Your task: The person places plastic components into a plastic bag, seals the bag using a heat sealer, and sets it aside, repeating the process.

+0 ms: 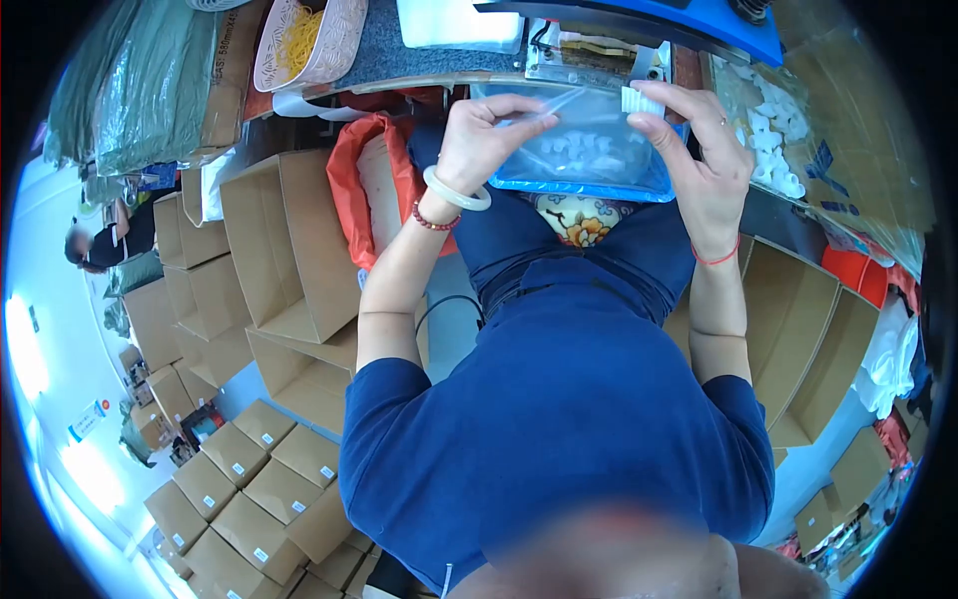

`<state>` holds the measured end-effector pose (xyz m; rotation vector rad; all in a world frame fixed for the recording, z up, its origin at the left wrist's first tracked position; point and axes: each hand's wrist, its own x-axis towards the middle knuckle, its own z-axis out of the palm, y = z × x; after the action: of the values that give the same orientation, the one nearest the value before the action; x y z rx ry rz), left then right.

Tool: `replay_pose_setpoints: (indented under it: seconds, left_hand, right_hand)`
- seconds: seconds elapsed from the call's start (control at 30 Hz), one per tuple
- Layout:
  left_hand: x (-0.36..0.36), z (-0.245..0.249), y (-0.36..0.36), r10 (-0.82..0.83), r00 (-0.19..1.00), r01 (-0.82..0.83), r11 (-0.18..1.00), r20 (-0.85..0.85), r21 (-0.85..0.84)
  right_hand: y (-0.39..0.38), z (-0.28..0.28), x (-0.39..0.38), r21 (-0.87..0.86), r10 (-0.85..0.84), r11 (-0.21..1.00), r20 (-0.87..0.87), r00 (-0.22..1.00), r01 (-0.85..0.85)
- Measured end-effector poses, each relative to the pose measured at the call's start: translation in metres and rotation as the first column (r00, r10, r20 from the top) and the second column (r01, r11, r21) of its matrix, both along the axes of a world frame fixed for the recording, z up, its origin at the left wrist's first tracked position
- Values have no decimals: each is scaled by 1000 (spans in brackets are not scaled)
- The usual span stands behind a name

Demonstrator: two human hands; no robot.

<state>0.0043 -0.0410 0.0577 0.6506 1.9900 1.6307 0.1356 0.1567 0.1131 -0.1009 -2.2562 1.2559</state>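
My left hand point(484, 145) pinches a thin, clear plastic piece point(567, 100), perhaps a small bag, between thumb and forefinger. A short white ribbed plastic part point(641, 101) sits between the thumb and index finger of my right hand point(707, 150). The two held things are apart. Under both hands, a blue-rimmed bin point(589, 190) rests by my lap, with small white pieces point(584, 150) in it.
A white basket point(339, 40) holds yellow rubber bands point(299, 45). White plastic parts point(773, 135) lie on the right side of the bench. A blue machine point(699, 25) stands ahead. Cardboard boxes point(284, 250) flank me, and a person point(120, 235) is far left.
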Motion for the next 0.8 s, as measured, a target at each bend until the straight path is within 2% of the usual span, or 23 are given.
replay_pose_setpoints:
  seconds: [0.03, 0.07, 0.1, 0.17, 0.2, 0.27, 0.3, 0.33, 0.4, 0.43, 0.47, 0.5, 0.53, 0.57, 0.63, 0.67, 0.7, 0.73, 0.77, 0.8]
  left_hand:
    - [3, 4, 3, -14, 1000, 14, 999, 4, 30]
    - [5, 9, 5, -31, 997, 30, 999, 74, 15]
    - [3, 12, 7, -26, 997, 24, 1000, 73, 19]
    - [1, 12, 8, -191, 980, 194, 978, 52, -72]
    - [1, 6, 8, -197, 979, 201, 976, 61, -80]
    - [-4, -11, 12, -381, 836, 378, 922, 396, 88]
    - [-7, -18, 14, -398, 775, 401, 910, 491, 104]
    - [-11, -32, 18, -400, 778, 402, 909, 485, 107]
    - [-14, -61, 29, -288, 694, 199, 958, 659, 208]
    - [-16, -57, 38, -254, 633, 88, 962, 732, 258]
    - [-22, -66, 51, -244, 604, 21, 957, 759, 290]
    - [-24, -67, 61, -237, 571, -45, 947, 786, 318]
    - [-27, -66, 67, -210, 564, -81, 949, 799, 306]
    - [-27, -65, 70, -219, 565, -78, 945, 795, 316]
    - [-29, -63, 75, -214, 597, -76, 944, 773, 320]
    - [-29, -69, 73, -214, 619, -46, 950, 755, 307]
    - [-30, -66, 68, -207, 624, -51, 951, 754, 304]
    - [-33, -61, 61, -182, 745, 70, 978, 642, 197]
    - [-36, -56, 50, -175, 840, 168, 984, 513, 61]
    - [-53, -62, 37, -137, 910, 154, 988, 391, -14]
  right_hand:
    - [2, 4, -3, 91, 14, 996, -77, 997, -7]
    - [3, 2, -4, 63, 54, 997, -16, 998, -53]
    - [7, 2, -7, 68, 60, 996, -16, 998, -59]
    - [21, 4, -8, 326, 134, 930, 134, 982, -171]
    - [29, 5, -9, 328, 173, 909, 268, 948, -258]
    - [36, -7, -12, 277, 212, 910, 326, 921, -307]
    - [40, -13, -16, 231, 261, 902, 382, 886, -366]
    - [43, -23, -20, 238, 259, 900, 378, 889, -364]
    - [47, -42, -24, 5, 49, 999, 320, 946, -53]
    - [54, -35, -20, 192, -160, 977, 400, 903, 88]
    - [68, -36, -11, 457, -247, 883, 253, 936, 109]
    - [76, -31, -4, 680, -288, 716, 85, 954, 155]
    - [69, -16, 10, 693, -592, 690, 375, 713, 208]
    - [75, -22, 13, 700, -597, 682, 367, 713, 211]
    - [96, -56, 27, 745, -676, 664, 561, 477, 66]
    - [104, -75, 33, 743, -671, 666, 563, 483, 61]
    - [113, -95, 34, 754, -638, 653, 500, 586, 68]
    - [120, -103, 29, 765, -594, 639, 426, 682, 79]
    - [127, -110, 28, 762, -585, 643, 427, 690, 75]
    - [131, -113, 25, 732, -573, 657, 327, 751, 182]
